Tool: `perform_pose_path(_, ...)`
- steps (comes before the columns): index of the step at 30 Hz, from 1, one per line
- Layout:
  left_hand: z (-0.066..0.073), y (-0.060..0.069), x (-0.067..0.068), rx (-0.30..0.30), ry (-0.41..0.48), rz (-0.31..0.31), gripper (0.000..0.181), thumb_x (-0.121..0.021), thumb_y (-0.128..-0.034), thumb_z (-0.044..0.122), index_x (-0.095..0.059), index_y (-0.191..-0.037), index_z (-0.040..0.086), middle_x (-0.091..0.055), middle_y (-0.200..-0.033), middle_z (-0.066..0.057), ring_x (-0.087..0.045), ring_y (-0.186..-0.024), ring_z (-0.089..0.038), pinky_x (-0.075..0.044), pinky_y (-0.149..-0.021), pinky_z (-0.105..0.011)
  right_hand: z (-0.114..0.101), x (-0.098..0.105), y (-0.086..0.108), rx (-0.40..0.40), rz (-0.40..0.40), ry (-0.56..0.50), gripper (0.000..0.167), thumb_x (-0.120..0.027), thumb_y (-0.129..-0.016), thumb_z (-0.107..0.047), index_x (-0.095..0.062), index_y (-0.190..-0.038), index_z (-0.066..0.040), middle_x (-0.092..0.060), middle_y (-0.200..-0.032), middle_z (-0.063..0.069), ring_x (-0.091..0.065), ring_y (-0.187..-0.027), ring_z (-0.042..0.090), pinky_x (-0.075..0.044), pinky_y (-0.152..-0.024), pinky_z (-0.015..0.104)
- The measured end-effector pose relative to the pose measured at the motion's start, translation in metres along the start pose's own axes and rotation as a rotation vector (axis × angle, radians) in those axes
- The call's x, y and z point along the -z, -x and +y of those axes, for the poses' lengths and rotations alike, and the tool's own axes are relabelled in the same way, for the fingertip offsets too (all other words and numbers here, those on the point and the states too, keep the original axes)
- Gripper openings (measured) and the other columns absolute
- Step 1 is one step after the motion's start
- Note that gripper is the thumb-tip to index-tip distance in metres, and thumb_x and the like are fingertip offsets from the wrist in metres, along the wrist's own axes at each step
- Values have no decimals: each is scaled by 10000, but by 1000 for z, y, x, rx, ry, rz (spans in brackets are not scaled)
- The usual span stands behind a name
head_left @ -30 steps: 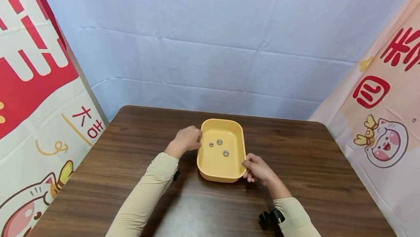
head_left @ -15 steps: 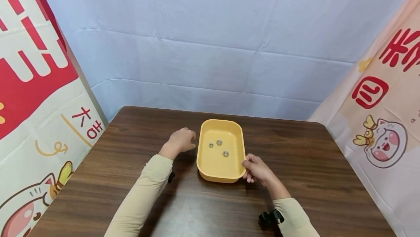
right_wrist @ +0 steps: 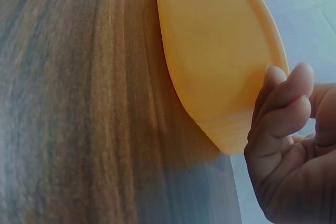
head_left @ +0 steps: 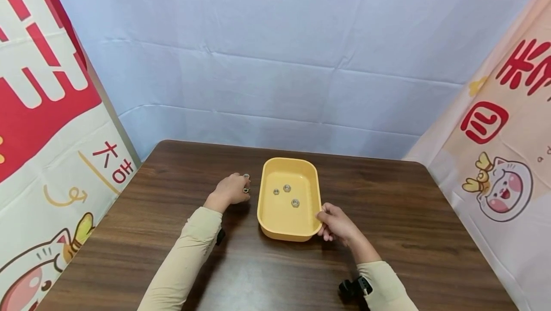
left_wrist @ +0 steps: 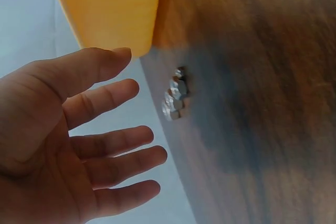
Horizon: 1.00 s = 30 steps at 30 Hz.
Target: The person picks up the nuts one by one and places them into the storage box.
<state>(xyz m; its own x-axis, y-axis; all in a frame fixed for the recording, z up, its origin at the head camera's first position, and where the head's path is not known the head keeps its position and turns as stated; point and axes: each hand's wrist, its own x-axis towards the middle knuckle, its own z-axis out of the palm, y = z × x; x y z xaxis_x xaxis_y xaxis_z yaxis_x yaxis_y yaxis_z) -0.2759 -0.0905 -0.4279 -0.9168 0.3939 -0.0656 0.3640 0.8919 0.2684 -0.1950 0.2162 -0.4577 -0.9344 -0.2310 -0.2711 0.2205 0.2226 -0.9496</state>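
A yellow plastic tray [head_left: 269, 215] stands on the table with three metal hex nuts in it, one of them the larger nut [head_left: 295, 203]. My right hand [head_left: 338, 225] pinches its rim at the near right corner; in the right wrist view, curled fingers [right_wrist: 281, 111] lie against the outer wall. Left of the tray, my left hand [head_left: 230, 189] hovers over the table, thumb and fingers spread, holding nothing. Several loose hex nuts [left_wrist: 174, 95] sit in a row on the table beyond its fingertips in the left wrist view. The hand partly hides them from the head view.
The brown wood-grain table [head_left: 387, 196] has its far edge behind the tray. A pale cloth [head_left: 275, 62] hangs behind it, and printed cloths hang at the left and right sides.
My left hand has moved left, away from the tray's left rim, and nuts on the table have come into sight beside it. The right hand keeps its hold on the rim.
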Motion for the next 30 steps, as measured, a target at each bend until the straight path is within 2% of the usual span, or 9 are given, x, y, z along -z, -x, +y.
perform_pose_path(6,-10,-4,-7,6,27,0,242,-733,-800,209,-688,-999,78,-598,-949,-58,-553,-888,-234,-470,-745,-390,0,1,0,2,-1,2,121,-457,-933,-88,-408,-847,-20,-541,-563,71,-452,-379,86,-366,-358,198)
perform_pose_path(10,-16,-7,-13,38,109,-31,294,-749,-787,199,-678,-1035,58,-627,-982,-63,-582,-905,-244,-483,-761,-389,1,1,-1,6,1,9,119,-453,-936,-88,-409,-849,-19,-543,-564,73,-450,-377,88,-366,-357,200)
perform_pose_path(16,-21,-10,-17,91,238,-76,363,-783,-748,197,-647,-1038,26,-631,-944,-65,-580,-857,-231,-484,-736,-371,0,1,0,10,7,15,119,-461,-929,-89,-409,-847,-20,-543,-565,73,-448,-376,89,-368,-359,202)
perform_pose_path(20,-21,-12,-15,157,365,-81,452,-783,-743,203,-600,-1097,-10,-614,-935,-83,-564,-770,-214,-479,-681,-347,0,2,-1,11,9,17,117,-459,-931,-86,-407,-848,-21,-542,-566,72,-449,-380,91,-367,-361,202)
perform_pose_path(24,-23,-13,-18,240,494,-69,536,-770,-750,170,-542,-1192,-29,-592,-999,-121,-551,-707,-204,-466,-622,-315,0,1,-1,7,10,16,117,-451,-937,-83,-407,-847,-22,-540,-562,72,-450,-377,91,-367,-360,204)
perform_pose_path(27,-28,-14,-22,274,575,-55,444,-760,-754,116,-570,-1130,-26,-610,-974,-110,-552,-671,-177,-472,-598,-285,0,0,-1,7,10,17,119,-453,-936,-87,-407,-848,-22,-539,-562,72,-450,-377,93,-367,-360,206)
perform_pose_path(30,-32,-16,-26,298,649,-49,311,-752,-752,39,-584,-1006,-25,-618,-859,-93,-557,-599,-147,-485,-558,-259,1,0,0,9,6,21,118,-452,-935,-89,-408,-851,-19,-537,-564,72,-450,-379,97,-366,-361,209)
